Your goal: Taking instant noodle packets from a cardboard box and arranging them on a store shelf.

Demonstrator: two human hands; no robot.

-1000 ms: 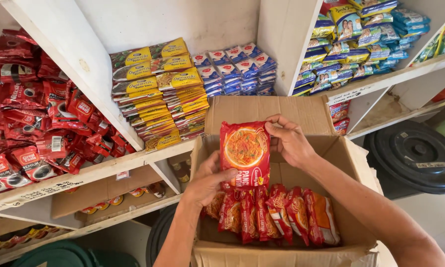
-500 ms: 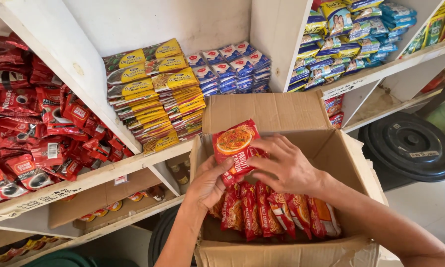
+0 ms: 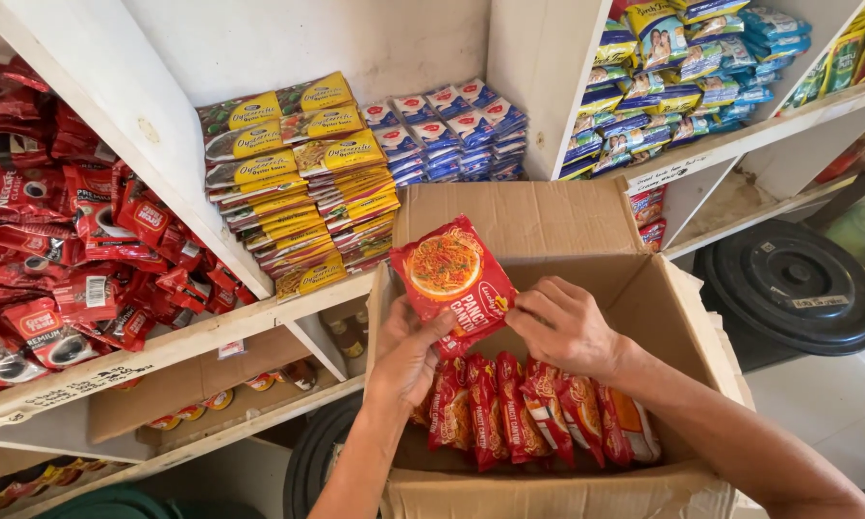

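Head view: I see the left hand (image 3: 408, 360) and right hand (image 3: 562, 327), fingers clamped on one red noodle packet (image 3: 451, 279), held above the open cardboard box (image 3: 548, 226); more red packets (image 3: 538, 413) stand upright inside, beside white shelves (image 3: 298, 312).

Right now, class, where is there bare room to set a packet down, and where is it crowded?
Bare floor shows inside the cardboard box, behind the standing red noodle packets. The shelf under the yellow packet stacks is crowded.
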